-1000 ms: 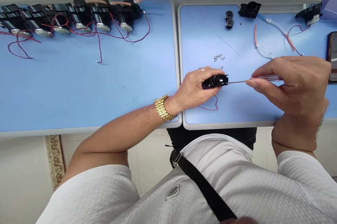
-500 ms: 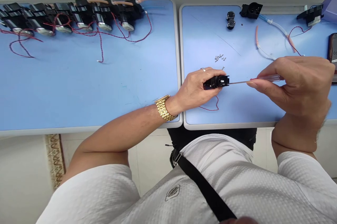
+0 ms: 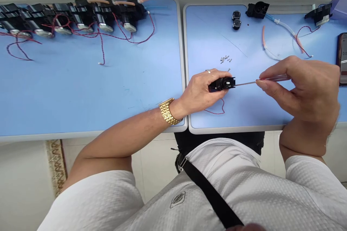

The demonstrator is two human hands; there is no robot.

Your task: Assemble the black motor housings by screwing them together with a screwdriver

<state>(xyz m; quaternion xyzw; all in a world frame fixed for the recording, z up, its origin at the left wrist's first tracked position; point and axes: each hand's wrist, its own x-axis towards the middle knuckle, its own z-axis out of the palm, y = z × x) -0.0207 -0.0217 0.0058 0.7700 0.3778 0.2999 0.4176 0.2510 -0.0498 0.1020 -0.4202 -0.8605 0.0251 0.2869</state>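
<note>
The left hand point(image 3: 199, 92) closes narrowly around a small black plastic housing point(image 3: 223, 84), held over the near part of the right table, its fingers hiding much of it. The right hand point(image 3: 306, 90) pinches a clear-handled screwdriver point(image 3: 273, 77), its thin shaft reaching the housing's right end; the tip is too small to make out. A phone point(image 3: 343, 59) is cut off at the far right edge. Two blue tables, the left table point(image 3: 81, 86) and the right table point(image 3: 211, 43), stand edge to edge above a tiled floor point(image 3: 157, 169). Six black units point(image 3: 105, 17) line the left table's far edge, tangled in red twisted wires point(image 3: 127, 32). The right table holds about a dozen tiny screws point(image 3: 225, 59), two round black parts point(image 3: 236, 19) and two black housings point(image 3: 257, 10)
</note>
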